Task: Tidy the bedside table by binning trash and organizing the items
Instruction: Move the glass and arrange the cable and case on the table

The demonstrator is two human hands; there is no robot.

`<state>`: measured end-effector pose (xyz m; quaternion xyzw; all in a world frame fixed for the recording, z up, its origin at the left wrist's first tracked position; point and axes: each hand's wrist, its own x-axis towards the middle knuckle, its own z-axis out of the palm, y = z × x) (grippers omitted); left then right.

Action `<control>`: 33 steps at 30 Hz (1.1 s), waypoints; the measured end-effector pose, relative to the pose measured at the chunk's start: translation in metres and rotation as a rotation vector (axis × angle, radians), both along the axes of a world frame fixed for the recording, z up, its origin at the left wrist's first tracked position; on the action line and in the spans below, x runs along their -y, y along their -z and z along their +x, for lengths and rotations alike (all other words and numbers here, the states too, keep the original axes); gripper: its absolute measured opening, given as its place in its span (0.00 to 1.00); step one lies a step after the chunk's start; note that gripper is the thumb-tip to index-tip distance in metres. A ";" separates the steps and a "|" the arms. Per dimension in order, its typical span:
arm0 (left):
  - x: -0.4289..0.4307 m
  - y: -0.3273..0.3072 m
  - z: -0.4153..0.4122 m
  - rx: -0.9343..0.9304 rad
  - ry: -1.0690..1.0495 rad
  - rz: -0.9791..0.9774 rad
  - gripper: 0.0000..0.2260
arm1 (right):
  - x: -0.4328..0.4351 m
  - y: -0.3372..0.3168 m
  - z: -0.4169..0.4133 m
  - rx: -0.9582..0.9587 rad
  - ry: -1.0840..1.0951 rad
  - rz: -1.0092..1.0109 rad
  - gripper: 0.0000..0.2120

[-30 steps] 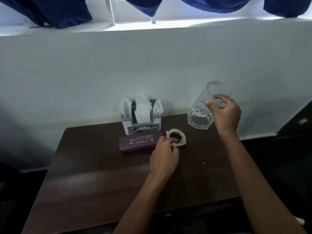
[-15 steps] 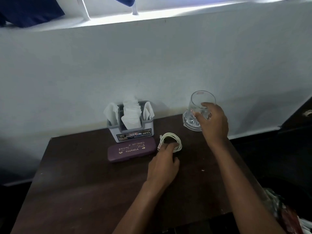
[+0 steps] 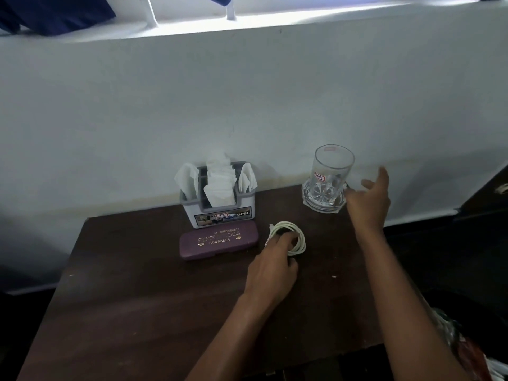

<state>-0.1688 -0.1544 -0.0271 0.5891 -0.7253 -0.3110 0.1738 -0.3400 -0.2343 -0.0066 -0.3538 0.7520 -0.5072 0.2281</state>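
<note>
Counter (image 3: pixel 132 298): dark brown wood with a faint grain, flat and rectangular, set against a pale painted wall (image 3: pixel 247 105).
Glass (image 3: pixel 331 177): clear and thick-walled, cylindrical above a faceted, cut base. It is stood upright at the far right corner of the counter, and a small red-edged sticker is carried on its side.
Holder (image 3: pixel 220 213): grey plastic box divided into compartments, placed at the back by the wall. A printed label is borne on its front.
Tissues (image 3: pixel 220 182): white, soft, folded paper, stuck upright in the holder's compartments.
Case (image 3: pixel 220 243): purple, oblong and round-cornered, matte with gold lettering. It is laid flat just in front of the holder.
Cable (image 3: pixel 298 237): white and smooth, wound into a round coil and laid flat just right of the case.
Left grip (image 3: pixel 272 270): fingers are lightly bent and laid over the near side of the coil. Nothing is seen to be pinched or lifted.
Right grip (image 3: pixel 368 199): held wide, with fingers spread, nearly straight and blurred. It is held just beside the glass on its right and nothing is enclosed. Whether the glass is touched cannot be told.
</note>
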 end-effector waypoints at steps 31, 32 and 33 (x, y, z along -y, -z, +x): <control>0.023 -0.017 0.083 0.346 -0.324 -0.127 0.23 | -0.013 0.027 0.062 -0.404 -0.418 0.239 0.22; 0.023 -0.017 0.088 0.359 -0.312 -0.089 0.24 | -0.014 0.025 0.062 -0.407 -0.447 0.255 0.23; 0.022 -0.016 0.091 0.370 -0.303 -0.066 0.25 | -0.015 0.022 0.062 -0.403 -0.480 0.269 0.24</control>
